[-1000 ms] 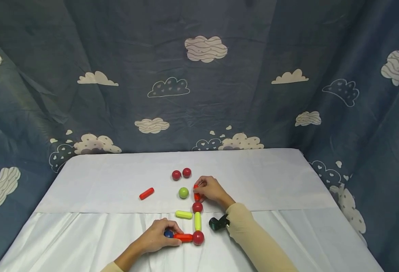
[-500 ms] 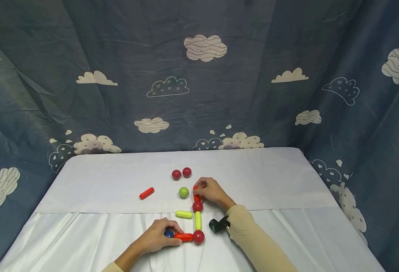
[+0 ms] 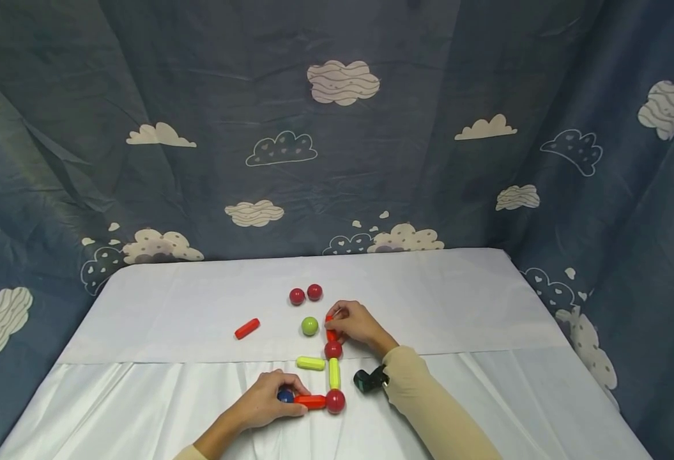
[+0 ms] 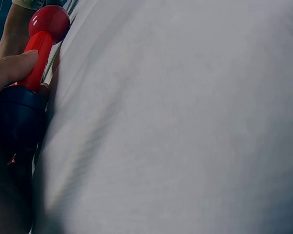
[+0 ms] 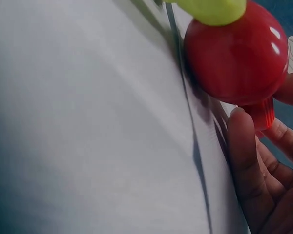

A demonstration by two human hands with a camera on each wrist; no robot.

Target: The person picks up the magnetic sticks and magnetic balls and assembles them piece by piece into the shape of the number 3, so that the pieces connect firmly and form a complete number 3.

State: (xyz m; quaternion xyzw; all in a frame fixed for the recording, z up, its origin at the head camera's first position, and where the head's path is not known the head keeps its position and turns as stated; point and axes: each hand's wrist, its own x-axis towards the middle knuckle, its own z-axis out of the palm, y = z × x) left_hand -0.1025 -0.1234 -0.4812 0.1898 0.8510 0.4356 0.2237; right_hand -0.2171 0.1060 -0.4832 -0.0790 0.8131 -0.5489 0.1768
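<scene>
My left hand [image 3: 269, 397] grips a red stick [image 3: 310, 402] between thumb and fingers. That stick runs from a blue ball [image 3: 285, 395], partly covered by the hand, to a red ball [image 3: 335, 401]. From this ball a yellow-green stick [image 3: 334, 374] leads away to a second red ball [image 3: 333, 349]. At the far end of the chain, my right hand [image 3: 355, 322] pinches another red stick [image 3: 330, 329], which meets the second red ball. In the right wrist view, that red ball [image 5: 237, 56] hides most of the stick. The left wrist view shows the left thumb [image 4: 19, 70] on its red stick.
A loose yellow-green stick [image 3: 310, 363] lies left of the chain, with a green ball [image 3: 310, 326] beyond it. Two red balls [image 3: 305, 294] sit farther back. A red stick [image 3: 247, 328] lies to the left. White cloth [image 3: 457, 300] covers the table; a cloud-patterned curtain hangs behind.
The view has shifted very slightly. Both hands keep their holds, and the sticks and balls stay in the same arrangement.
</scene>
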